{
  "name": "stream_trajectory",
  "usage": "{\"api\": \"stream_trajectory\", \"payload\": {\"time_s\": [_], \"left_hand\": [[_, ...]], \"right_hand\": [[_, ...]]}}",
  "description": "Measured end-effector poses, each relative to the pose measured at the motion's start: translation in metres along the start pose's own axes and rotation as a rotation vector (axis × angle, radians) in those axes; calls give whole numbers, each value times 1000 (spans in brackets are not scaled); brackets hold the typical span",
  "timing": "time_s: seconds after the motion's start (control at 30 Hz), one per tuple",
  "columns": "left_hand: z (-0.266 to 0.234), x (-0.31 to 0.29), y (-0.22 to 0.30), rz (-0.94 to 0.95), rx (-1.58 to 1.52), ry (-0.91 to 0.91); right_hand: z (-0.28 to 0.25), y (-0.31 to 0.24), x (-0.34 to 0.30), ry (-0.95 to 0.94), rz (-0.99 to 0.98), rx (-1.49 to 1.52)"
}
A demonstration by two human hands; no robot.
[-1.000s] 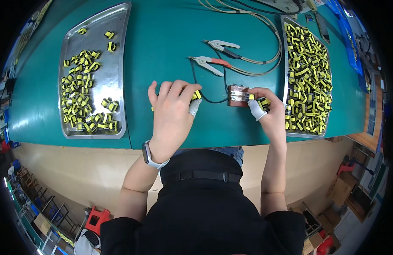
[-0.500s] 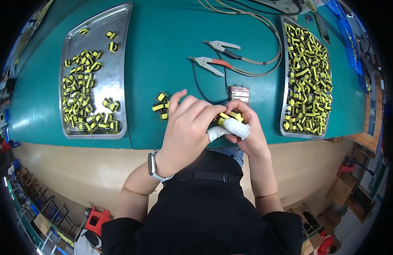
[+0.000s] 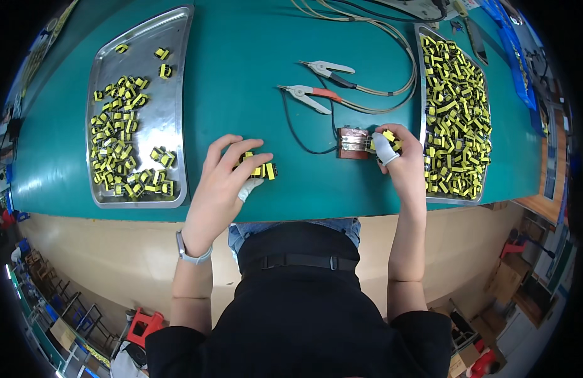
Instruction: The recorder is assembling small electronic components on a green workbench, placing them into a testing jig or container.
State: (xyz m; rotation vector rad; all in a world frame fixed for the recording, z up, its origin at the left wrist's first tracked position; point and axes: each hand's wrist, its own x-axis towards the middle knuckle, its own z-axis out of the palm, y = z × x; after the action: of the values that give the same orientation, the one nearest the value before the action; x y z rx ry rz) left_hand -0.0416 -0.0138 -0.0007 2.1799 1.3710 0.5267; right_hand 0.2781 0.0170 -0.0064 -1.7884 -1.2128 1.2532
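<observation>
Presumably for contact, your right hand [image 3: 406,162] holds coils [image 3: 388,135] against the nine-o'clock block [image 3: 352,143]; left hand [image 3: 217,184] cups others [image 3: 270,171], grip unclear.

floor [image 3: 115,252]: beige | table [image 3: 241,75]: green | red stool [image 3: 156,321]: lower left | wooden furniture [image 3: 543,205]: right

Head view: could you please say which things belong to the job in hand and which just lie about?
Likely the job's:
yellow-and-black transformers
metal-topped block
clip leads
metal trays

Apparently just lying about:
knife-like tool
red stool
</observation>
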Motion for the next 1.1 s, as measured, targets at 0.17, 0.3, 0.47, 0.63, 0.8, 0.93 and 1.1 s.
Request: {"api": "stream_trajectory", "payload": {"time_s": [0.17,0.3,0.47,0.63,0.8,0.93,1.1], "left_hand": [[16,4,8,28,-34,58],[37,8,22,71,-80,134],[62,10,42,78,-55,205],[68,9,37,124,-49,213],[65,7,39,138,-53,208],[67,7,38,151,-1,226],[60,7,40,171,-7,264]], "right_hand": [[2,-3,-4,50,-78,-128],[3,4,-5,92,-200,-233],[-10,-2,-2,56,-209,-242],[-90,-16,33,693,-432,-538],[-157,-5,69,835,-363,-1004],[-167,2,79,716,-212,-1085],[-94,-18,26,589,-563,-646]]}}
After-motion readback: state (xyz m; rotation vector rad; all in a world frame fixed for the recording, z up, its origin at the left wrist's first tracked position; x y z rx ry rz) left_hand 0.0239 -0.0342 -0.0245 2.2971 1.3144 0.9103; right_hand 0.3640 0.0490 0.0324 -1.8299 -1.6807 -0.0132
